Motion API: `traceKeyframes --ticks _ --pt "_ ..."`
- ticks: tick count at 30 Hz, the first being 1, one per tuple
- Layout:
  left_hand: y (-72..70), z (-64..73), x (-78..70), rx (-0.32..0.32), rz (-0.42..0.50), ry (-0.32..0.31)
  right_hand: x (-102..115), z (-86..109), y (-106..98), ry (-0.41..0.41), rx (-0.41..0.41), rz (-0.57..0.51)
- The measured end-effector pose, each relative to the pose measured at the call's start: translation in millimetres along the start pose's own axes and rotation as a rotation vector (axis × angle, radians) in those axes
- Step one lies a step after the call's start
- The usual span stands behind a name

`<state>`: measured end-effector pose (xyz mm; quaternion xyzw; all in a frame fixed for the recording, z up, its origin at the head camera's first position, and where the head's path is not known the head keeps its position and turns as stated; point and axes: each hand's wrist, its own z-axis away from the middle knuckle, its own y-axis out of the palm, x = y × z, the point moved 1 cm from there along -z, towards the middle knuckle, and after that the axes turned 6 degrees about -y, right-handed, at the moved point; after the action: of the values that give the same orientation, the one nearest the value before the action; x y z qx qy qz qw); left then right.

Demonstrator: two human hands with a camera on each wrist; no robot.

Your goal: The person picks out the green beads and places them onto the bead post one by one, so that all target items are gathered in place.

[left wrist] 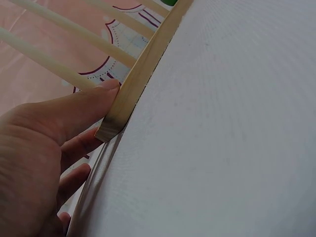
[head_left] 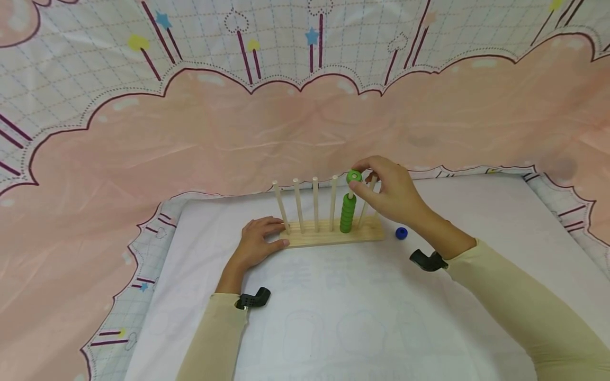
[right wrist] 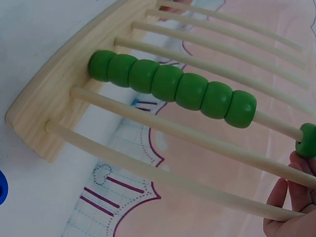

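A wooden peg stand with several upright rods lies on a white-covered surface. On its left end rests my left hand, gripping the base; the left wrist view shows the thumb on the wood and other fingers behind the end. One rod carries a stack of several green beads. Over that same rod's top, my right hand pinches another green bead. The rod enters this bead's hole, and bare rod shows between it and the stack. The other rods carry no beads.
A blue bead lies on the white cloth, right of the stand. Behind rises a pink and white patterned cloth. Two bare rods stand right of the stack, near my right hand. Each wrist wears a black device.
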<state>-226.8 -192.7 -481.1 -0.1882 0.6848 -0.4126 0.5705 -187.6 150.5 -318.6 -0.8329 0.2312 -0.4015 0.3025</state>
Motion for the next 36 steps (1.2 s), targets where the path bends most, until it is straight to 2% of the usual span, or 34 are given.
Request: traceKeyframes --ticks 25,34,36 --pt "-1.1 -0.7 0.0 0.01 -0.002 -0.01 0.7 -1.3 -0.8 0.072 0.018 -0.017" --pt "-1.1 -0.3 0.7 0.011 0.001 -0.003 -10.0 1.9 -9.4 0.076 -0.025 -0.145" --pt "-1.0 -0.6 1.0 0.008 0.0 0.003 -16.3 4.8 -12.4 0.098 -0.014 -0.139"
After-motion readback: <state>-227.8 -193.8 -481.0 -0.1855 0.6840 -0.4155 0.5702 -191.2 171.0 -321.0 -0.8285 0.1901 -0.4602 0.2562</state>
